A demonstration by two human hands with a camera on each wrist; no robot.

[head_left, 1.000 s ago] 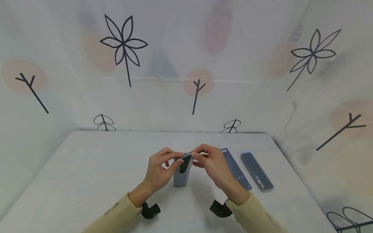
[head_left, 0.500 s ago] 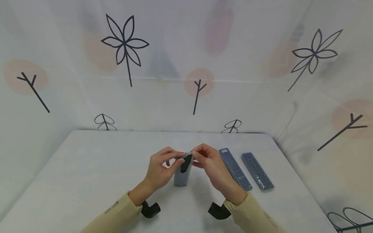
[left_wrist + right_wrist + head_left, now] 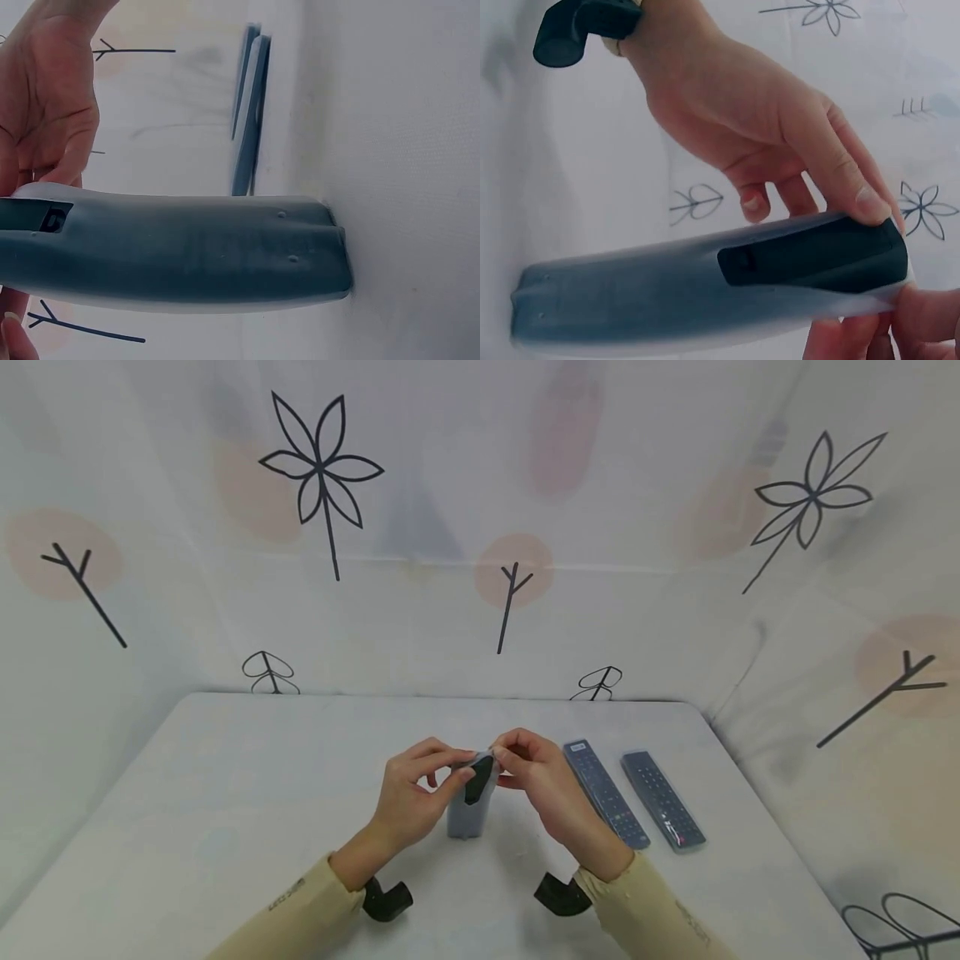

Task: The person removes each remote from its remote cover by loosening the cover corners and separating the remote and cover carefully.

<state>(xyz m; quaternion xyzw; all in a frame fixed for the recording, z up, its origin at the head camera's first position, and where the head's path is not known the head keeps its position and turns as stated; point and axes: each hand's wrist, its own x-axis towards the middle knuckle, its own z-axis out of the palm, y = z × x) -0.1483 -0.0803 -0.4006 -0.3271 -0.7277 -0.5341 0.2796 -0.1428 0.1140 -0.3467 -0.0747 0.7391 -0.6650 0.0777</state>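
A remote control [image 3: 480,781] stands upright with its lower end on the white table, its dark back facing me. Around it is a translucent protective sleeve [image 3: 465,822], which leaves the dark upper part bare. My left hand [image 3: 411,789] holds the top left corner; in the right wrist view its thumb [image 3: 870,206] lies on the dark part's end. At the top right corner, my right hand [image 3: 542,777] pinches the sleeve's rim between thumb and index finger. The left wrist view shows the sleeve's lower end [image 3: 300,247] reaching the table. The remote's button side is hidden.
To the right of my right hand lie two more remotes, a longer one [image 3: 607,797] and a shorter one [image 3: 663,802], buttons up. Black camera mounts [image 3: 387,902] hang under both sleeves. A printed cloth backdrop [image 3: 420,635] rises behind the table [image 3: 247,793].
The bluish rim between the fingertips showed more plainly a second ago; now more of the dark back is bare near the top. Both hands have barely moved.
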